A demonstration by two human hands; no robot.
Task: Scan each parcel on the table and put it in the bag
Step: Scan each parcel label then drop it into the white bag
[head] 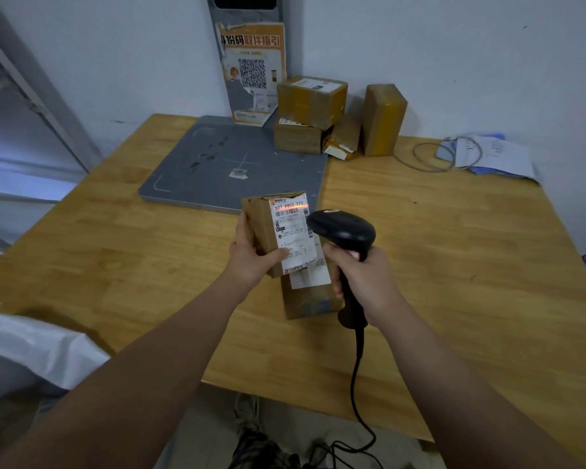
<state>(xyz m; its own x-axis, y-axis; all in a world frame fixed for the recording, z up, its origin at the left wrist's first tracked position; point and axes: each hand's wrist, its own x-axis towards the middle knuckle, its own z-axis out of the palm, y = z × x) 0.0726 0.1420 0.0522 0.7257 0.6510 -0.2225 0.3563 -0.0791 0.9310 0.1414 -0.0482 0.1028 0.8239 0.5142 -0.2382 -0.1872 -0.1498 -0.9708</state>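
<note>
I've got my left hand (247,258) clamped on the parcel (261,228), tilted up just short of the pad (217,157), thumb on its label (290,228); my right hand (366,279) curls round the scanner (344,228), beam (307,206) striking the label.

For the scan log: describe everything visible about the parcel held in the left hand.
The parcel is a small, creased brown cardboard box, held tilted above the table. A white shipping label with a barcode and "507 P802 T72" covers its facing side; an orange scan line crosses the label's top right. The left hand grips its lower end, thumb on the label. The black scanner sits close beside it.
</note>
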